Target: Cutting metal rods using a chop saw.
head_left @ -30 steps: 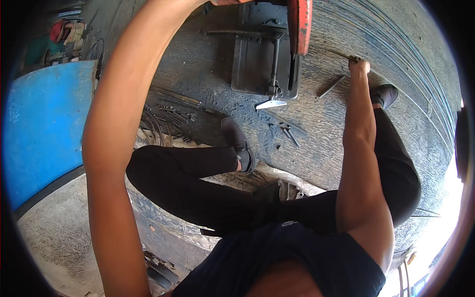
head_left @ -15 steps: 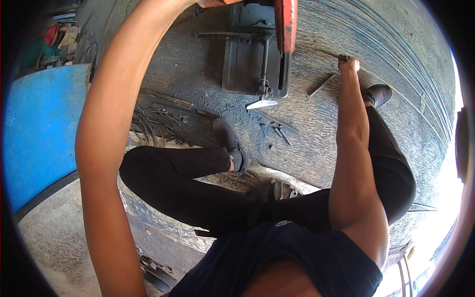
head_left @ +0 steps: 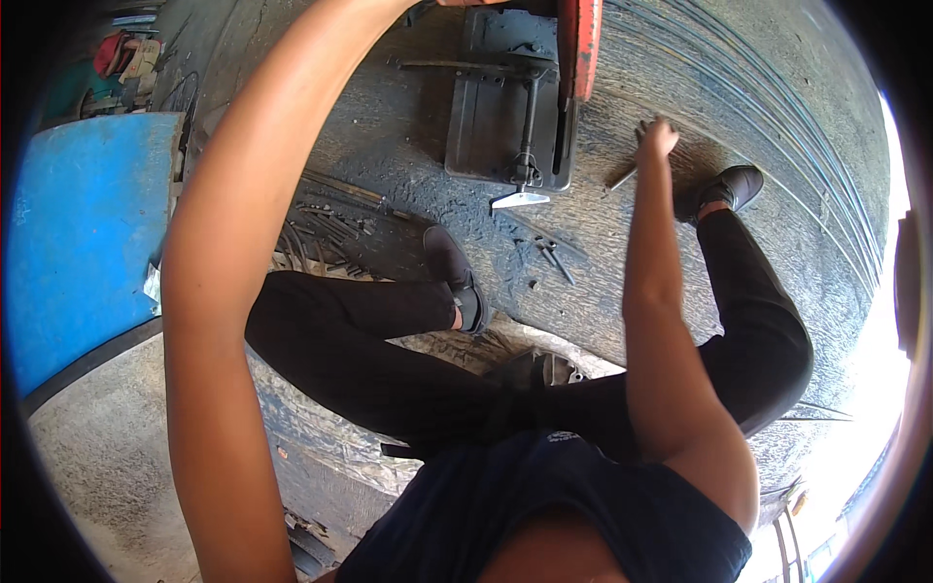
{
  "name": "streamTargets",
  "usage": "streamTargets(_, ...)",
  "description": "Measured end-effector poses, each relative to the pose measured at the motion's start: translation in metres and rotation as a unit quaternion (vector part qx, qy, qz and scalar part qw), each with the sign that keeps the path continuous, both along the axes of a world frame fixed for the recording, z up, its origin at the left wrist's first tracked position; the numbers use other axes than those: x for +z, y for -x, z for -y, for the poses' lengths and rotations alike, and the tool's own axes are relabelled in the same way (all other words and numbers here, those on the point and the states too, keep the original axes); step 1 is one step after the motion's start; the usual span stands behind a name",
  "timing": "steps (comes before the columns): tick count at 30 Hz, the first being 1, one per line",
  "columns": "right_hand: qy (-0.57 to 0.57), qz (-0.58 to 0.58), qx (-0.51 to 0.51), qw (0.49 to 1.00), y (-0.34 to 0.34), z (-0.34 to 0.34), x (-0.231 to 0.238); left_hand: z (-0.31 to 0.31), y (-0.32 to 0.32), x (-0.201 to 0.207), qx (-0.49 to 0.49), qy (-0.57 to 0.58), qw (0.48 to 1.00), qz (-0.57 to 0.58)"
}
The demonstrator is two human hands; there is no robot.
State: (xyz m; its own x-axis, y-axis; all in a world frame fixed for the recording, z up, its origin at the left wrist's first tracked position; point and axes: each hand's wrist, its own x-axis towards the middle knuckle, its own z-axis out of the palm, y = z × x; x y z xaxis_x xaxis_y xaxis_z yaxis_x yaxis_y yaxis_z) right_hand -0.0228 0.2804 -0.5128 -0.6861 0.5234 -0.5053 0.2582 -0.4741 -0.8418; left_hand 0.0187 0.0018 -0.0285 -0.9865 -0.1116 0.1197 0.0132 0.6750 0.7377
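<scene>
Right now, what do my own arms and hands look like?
No sleeve, watch or band shows on your left arm or your right arm; both look bare. You wear a dark navy top. Your right hand looks ungloved; your left hand is out of view past the upper edge.

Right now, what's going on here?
A person is down low, bare-handed, facing a dark metal base with a screw clamp and a red machine arm above it. The left arm reaches to the top edge, where its grip can't be read. The right hand is out by a short metal rod; contact is unclear. More short rods lie on the floor, nearer the person than the base.
</scene>
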Motion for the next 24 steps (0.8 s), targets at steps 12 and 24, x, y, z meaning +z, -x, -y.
streamTargets(12, -0.363, -0.073, 0.324, 0.871, -0.275, 0.144, 0.088, 0.008, 0.009, 0.001, 0.016, 0.105, 0.994, -0.028)
streamTargets(24, -0.146, 0.049, 0.312, 0.937, -0.268, 0.182, 0.088, 0.010, 0.008, -0.007, 0.016, 0.113, 0.993, -0.035)
